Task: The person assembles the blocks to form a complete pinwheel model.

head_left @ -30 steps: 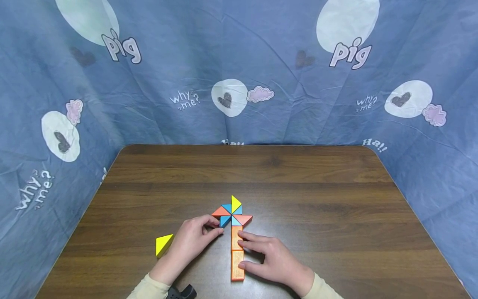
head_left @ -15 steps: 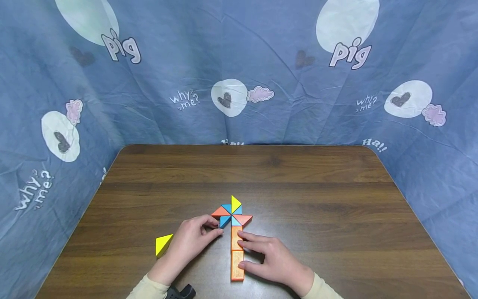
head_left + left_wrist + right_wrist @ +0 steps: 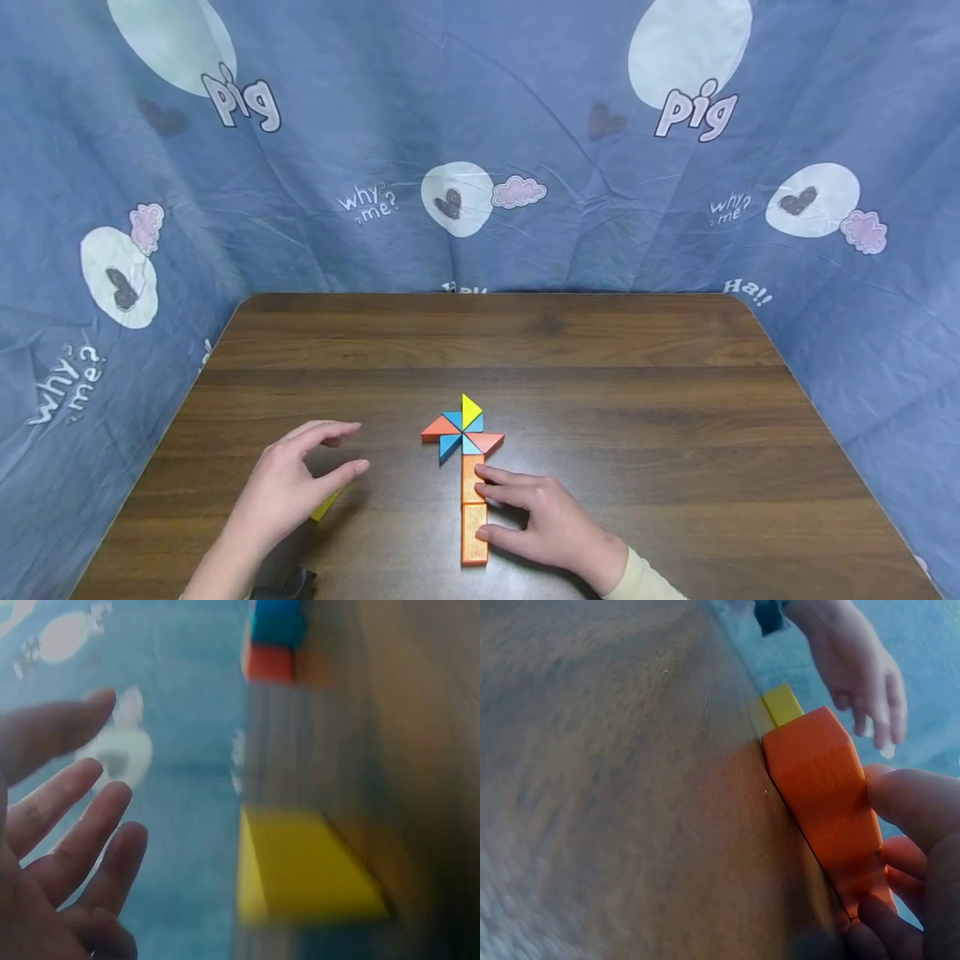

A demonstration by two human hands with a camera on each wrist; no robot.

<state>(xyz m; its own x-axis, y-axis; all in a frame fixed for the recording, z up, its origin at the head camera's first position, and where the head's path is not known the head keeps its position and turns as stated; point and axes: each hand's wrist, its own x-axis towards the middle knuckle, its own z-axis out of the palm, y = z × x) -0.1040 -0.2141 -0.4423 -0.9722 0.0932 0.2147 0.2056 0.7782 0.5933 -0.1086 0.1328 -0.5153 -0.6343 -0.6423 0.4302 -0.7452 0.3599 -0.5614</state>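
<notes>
My left hand (image 3: 288, 479) is raised at the left of the table, thumb and fingers apart, with nothing between them. Below it lies a yellow triangular block (image 3: 307, 866), mostly covered by the hand in the head view. Fingertips of my right hand (image 3: 551, 525) rest on two orange rectangular blocks laid end to end, the thumb on the near block (image 3: 472, 546) and fingers on the far block (image 3: 469, 479). Beyond them is a pinwheel shape of triangular blocks: a yellow one (image 3: 470, 411), a red one (image 3: 438, 429) at left, a salmon one (image 3: 486, 442) at right and several blue ones (image 3: 450, 447).
The brown wooden table (image 3: 637, 400) reaches back to a blue printed cloth (image 3: 337, 242) hung behind and along both sides. A black strap (image 3: 288, 583) shows beside the left wrist.
My left hand has withdrawn from the blue triangular block by the pinwheel and moved left over the loose yellow block, its fingers spreading. My right hand stays on the orange blocks.
</notes>
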